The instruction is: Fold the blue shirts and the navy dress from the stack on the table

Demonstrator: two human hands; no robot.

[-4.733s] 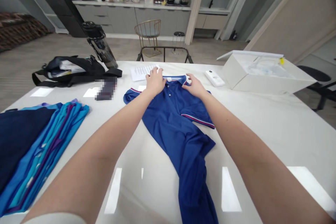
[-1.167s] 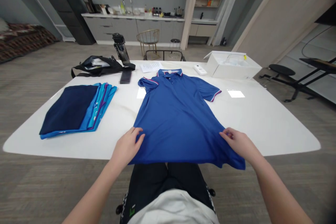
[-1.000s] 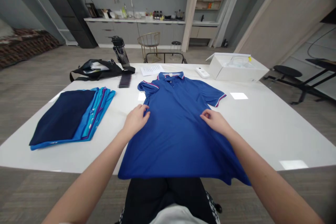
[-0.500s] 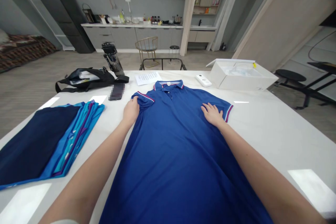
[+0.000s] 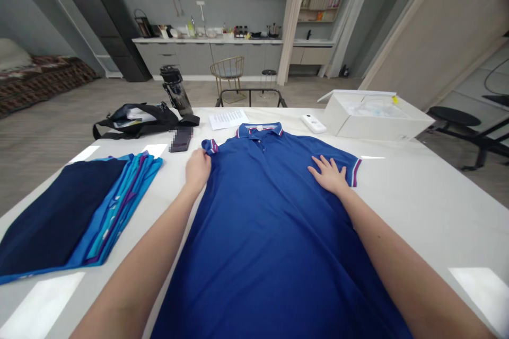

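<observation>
Head view: how many shirts, clockwise from centre?

"One shirt (image 5: 274,212), mid-counter (image 5: 421,190). Left hand (image 5: 198,169) pinches its sleeve at ten; right hand (image 5: 328,174) lies open, fingers spread, at two."

"Others?"

"One stack (image 5: 59,214) at nine, one bag (image 5: 153,126) at ten, one box (image 5: 374,122) at two."

"Writing?"

"One paper (image 5: 228,119) at eleven; its lines are too small to read."

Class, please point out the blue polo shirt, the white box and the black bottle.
Blue polo shirt (image 5: 262,212): head view, front.
White box (image 5: 368,124): head view, near side wall.
Black bottle (image 5: 172,74): head view, lid.
</observation>
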